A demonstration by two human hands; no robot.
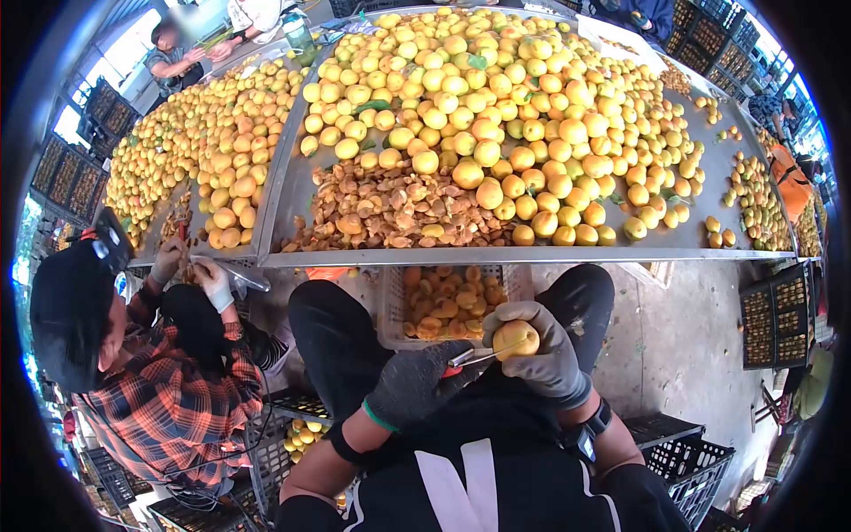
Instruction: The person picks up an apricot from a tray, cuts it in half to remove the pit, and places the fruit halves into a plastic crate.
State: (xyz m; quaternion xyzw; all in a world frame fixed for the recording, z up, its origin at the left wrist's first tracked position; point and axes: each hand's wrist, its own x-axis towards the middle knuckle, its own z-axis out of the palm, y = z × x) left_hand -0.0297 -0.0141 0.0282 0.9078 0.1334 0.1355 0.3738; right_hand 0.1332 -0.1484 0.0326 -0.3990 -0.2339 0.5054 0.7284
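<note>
My left hand (412, 386), in a dark glove with a green cuff, is closed around a small knife (474, 357) with a red handle. The metal end of the knife reaches the side of a yellow apricot (517, 340). Gripping that apricot is my right hand (548, 365), in a grey glove, with fingers curled round the fruit. Both hands are over my lap, between my knees. Just beyond them, a pale plastic crate (387, 310) holds cut, orange apricot pieces (452, 297).
A metal table (532, 257) ahead carries heaped apricots (461, 97) and a pile of brown pits and scraps (381, 208). On my left sits a co-worker in a plaid shirt (168, 408). Black crates (780, 319) stand at the right; another (683, 465) is beside my right arm.
</note>
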